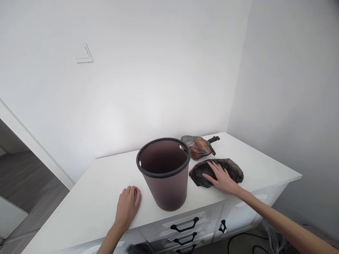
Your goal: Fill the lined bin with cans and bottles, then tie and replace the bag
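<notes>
My left hand (pixel 128 204) rests on the white cabinet top, left of the bin, with its fingers curled in and nothing visible in them. A brownish-purple trash bin (pixel 169 194) with a black rim stands upright between my hands; no bag lines the part of its inside that shows. To its right, my right hand (pixel 219 177) lies with fingers spread on a crumpled black plastic bag (pixel 234 171), touching it from above. Behind that bag sits a knotted dark see-through bag (pixel 198 147) with reddish contents, partly hidden by the bin.
The white cabinet (pixel 106 183) has drawers with black handles (pixel 184 224) at its front. White walls meet behind it at the right. A black cable (pixel 246 234) and a clear plastic bag (pixel 274 236) lie on the floor. A doorway opens at far left.
</notes>
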Demonstrator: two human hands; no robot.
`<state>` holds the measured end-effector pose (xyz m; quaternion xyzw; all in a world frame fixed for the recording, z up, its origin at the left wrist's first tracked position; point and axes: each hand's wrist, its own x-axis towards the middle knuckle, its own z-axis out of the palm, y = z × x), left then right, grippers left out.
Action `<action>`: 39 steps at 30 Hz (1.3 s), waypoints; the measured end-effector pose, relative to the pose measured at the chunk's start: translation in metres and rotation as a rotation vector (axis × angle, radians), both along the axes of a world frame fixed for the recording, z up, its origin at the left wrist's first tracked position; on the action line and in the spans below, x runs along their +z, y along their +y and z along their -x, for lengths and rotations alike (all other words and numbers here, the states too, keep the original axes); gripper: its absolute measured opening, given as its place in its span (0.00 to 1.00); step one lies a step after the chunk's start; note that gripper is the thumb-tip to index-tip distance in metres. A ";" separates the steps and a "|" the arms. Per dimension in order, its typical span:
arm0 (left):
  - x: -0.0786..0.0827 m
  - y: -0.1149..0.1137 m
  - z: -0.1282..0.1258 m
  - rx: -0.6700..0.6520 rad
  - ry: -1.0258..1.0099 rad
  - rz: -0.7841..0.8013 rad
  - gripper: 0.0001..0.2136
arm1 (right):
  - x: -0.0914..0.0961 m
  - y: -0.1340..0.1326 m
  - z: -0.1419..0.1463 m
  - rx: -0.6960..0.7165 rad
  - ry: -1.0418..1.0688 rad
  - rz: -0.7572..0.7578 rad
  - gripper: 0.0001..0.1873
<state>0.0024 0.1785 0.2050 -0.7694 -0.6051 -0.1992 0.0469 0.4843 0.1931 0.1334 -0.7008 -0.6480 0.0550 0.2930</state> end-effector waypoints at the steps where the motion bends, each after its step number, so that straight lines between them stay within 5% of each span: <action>1: 0.000 -0.001 -0.001 0.000 0.001 -0.004 0.16 | -0.014 -0.011 0.007 0.031 -0.073 0.035 0.40; 5: -0.001 -0.004 -0.002 0.012 0.007 -0.019 0.15 | -0.040 -0.034 0.022 0.035 -0.244 0.021 0.38; 19: 0.001 -0.019 -0.002 0.030 -0.059 -0.029 0.16 | 0.003 -0.044 0.037 0.001 -0.253 0.074 0.32; 29: -0.006 -0.020 0.003 -0.027 -0.093 -0.021 0.15 | -0.009 -0.036 0.029 -0.038 -0.246 0.029 0.28; 39: 0.002 -0.022 -0.001 0.003 -0.185 0.052 0.16 | 0.001 -0.036 0.027 0.006 -0.225 0.004 0.27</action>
